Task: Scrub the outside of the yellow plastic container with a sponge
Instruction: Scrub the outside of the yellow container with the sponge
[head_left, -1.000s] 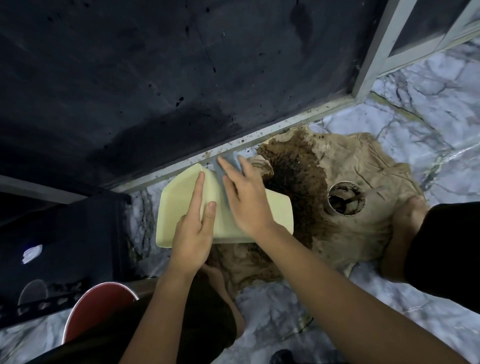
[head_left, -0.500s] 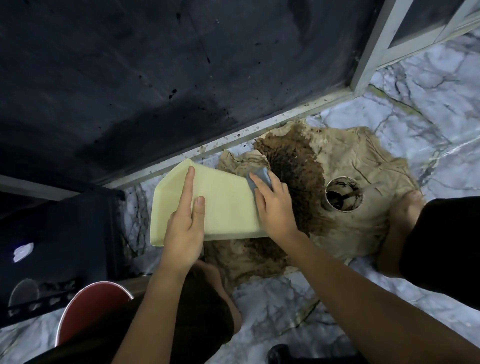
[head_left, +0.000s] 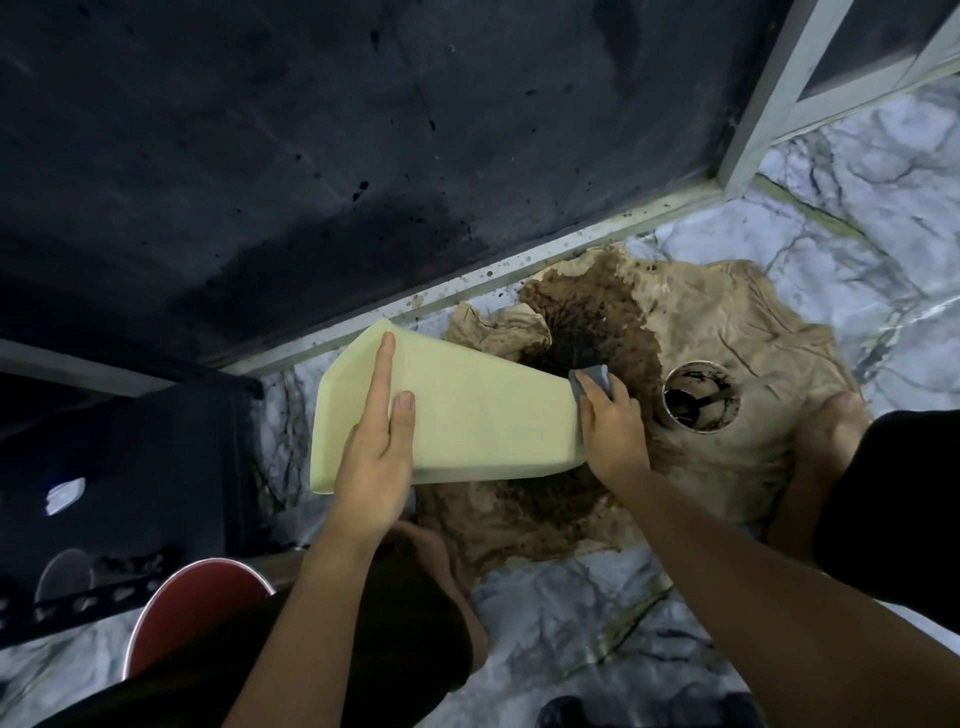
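The yellow plastic container (head_left: 478, 415) is held tilted above the floor, its pale outer wall facing me. My left hand (head_left: 376, 447) grips its near-left side, with the index finger stretched along the wall. My right hand (head_left: 610, 431) presses a grey-blue sponge (head_left: 589, 382) against the container's right end. Only the sponge's top edge shows above the fingers.
A stained brown cloth (head_left: 727, 338) lies on the marble floor (head_left: 571, 623) beneath the container. An open round tin with dark contents (head_left: 701, 402) stands on it at the right. A dark panel (head_left: 311, 156) rises behind. My knees, a foot (head_left: 826, 426) and a red round object (head_left: 192, 608) are close by.
My right hand has slid the sponge from the container's upper middle rightward to its right end. The left hand keeps its grip.
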